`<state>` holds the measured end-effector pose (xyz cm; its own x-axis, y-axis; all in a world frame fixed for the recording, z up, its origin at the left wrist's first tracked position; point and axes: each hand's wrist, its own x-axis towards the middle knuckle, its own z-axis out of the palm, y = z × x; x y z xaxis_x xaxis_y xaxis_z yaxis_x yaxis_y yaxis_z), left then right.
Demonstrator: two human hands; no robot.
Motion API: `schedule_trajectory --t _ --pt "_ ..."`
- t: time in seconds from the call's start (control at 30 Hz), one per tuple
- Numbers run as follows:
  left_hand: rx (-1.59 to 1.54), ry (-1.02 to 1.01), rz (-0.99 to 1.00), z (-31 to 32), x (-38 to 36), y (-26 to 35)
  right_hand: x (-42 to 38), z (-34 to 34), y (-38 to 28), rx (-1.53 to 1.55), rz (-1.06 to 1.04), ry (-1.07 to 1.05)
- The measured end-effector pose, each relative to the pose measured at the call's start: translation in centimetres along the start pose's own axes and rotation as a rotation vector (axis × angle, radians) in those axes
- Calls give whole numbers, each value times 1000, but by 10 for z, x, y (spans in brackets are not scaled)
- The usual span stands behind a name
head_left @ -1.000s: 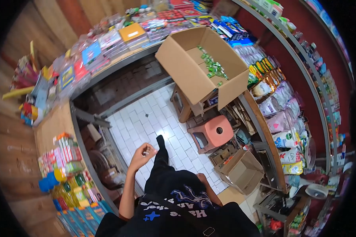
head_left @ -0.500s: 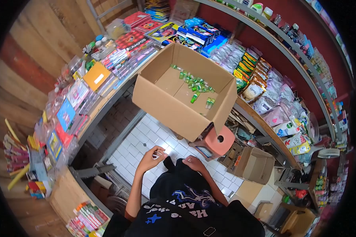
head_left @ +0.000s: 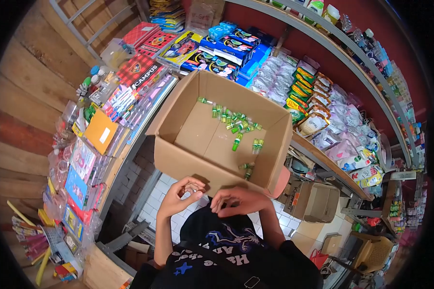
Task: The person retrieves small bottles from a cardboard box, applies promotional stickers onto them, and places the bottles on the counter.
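Both hands are raised in front of the black shirt, just short of the near wall of a large open cardboard box (head_left: 197,168). My left hand (head_left: 181,196) has its fingers curved and apart from the thumb, with nothing seen between them. Close by on the right, my right hand (head_left: 237,201) is also loosely curved, thumb apart from the fingers, and holds nothing that shows. Inside the box lie several small green bottles (head_left: 237,141), mostly clustered toward the far middle, with a few at the right side and near the front right corner.
A pink stool (head_left: 282,182) shows partly behind the box's right corner. Notebooks and stationery (head_left: 101,130) line the left counter; sachets and packs (head_left: 318,113) fill the right one. A smaller open box (head_left: 318,202) and a brown chair (head_left: 372,253) stand at the right.
The large box appears nearer and lower in view, covering most of the stool. My right hand has risen from beside the shirt, and both hands are now closer to the box.
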<state>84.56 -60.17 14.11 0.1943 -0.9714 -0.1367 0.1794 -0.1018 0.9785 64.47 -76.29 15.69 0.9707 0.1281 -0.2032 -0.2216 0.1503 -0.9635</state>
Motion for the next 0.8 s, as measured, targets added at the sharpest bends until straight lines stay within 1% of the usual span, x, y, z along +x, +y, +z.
schedule_trajectory --t 0.03,0.13,0.23,0.33,0.43,0.53,0.63,0.73,0.8 --pt "-15 -7 12 -5 7 6 -1 -13 -17 5 15 72" --pt "-68 -37 33 -18 28 24 1 -45 -22 14 -49 408" --pt "-124 -47 50 -30 50 34 6 -78 -19 -243 44 713" --pt "-165 -62 85 -40 74 42 10 -100 -8 -310 109 829" --pt "-159 -93 77 -53 98 51 14 -116 -5 -530 247 769" --pt "-131 -120 65 -65 124 58 21 -130 19 -709 320 749" --pt "-89 -160 49 -75 149 67 29 -131 24 -823 536 817" --pt "-68 -198 14 -86 169 70 41 -136 27 -875 788 782" --pt "-45 -241 -1 -96 181 63 51 -138 37 -857 940 768"
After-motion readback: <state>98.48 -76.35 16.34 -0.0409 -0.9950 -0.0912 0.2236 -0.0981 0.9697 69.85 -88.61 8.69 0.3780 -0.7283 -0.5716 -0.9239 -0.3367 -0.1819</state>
